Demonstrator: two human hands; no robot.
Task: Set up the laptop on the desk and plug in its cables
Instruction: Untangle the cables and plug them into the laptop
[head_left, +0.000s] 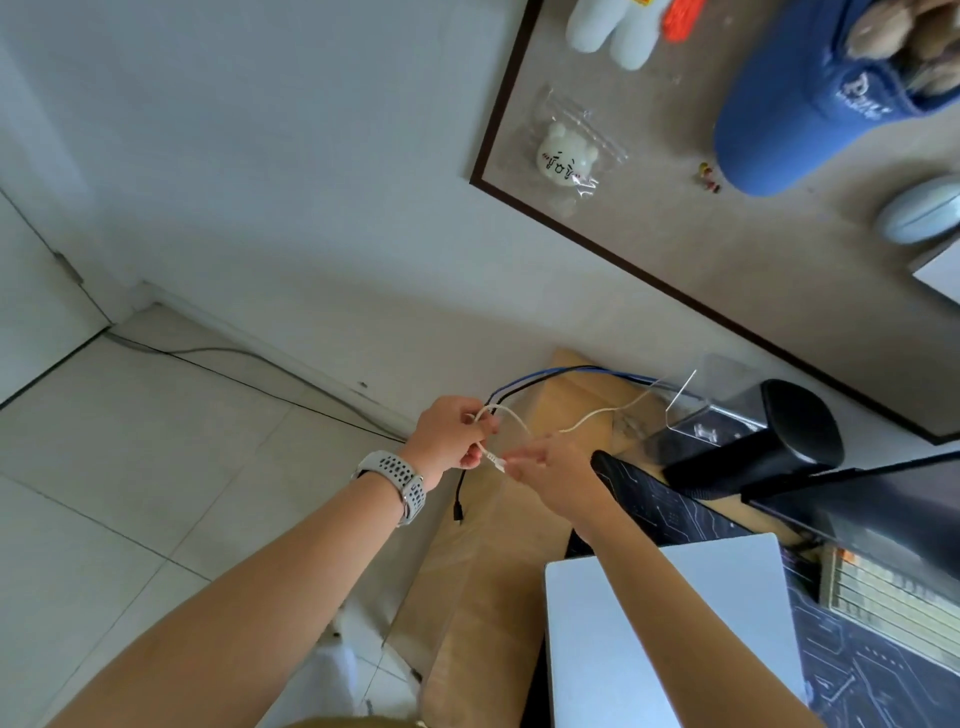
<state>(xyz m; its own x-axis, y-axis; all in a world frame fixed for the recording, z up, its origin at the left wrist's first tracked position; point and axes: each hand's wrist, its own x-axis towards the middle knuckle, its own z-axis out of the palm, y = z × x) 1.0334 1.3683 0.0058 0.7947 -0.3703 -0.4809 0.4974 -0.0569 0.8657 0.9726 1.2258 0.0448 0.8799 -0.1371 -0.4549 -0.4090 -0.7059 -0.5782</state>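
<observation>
A closed silver laptop (670, 634) lies on the dark desk mat (857, 670) at the lower right. Past the desk's left end, my left hand (454, 431) is closed around a bundle of cables: a white cable (587, 418), a black cable (460, 493) whose plug hangs down, and a blue cable (571, 371). My right hand (550, 467) pinches the white cable's plug end between its fingertips, right beside my left hand. The cables run off to the right behind the desk.
A wooden desk (493, 571) edge runs under my arms. A black speaker (758, 441), a clear stand (711, 400), a monitor (883, 499) and a keyboard (893, 597) stand at the right. A pinboard (675, 208) hangs on the wall. Tiled floor (130, 467) lies at the left.
</observation>
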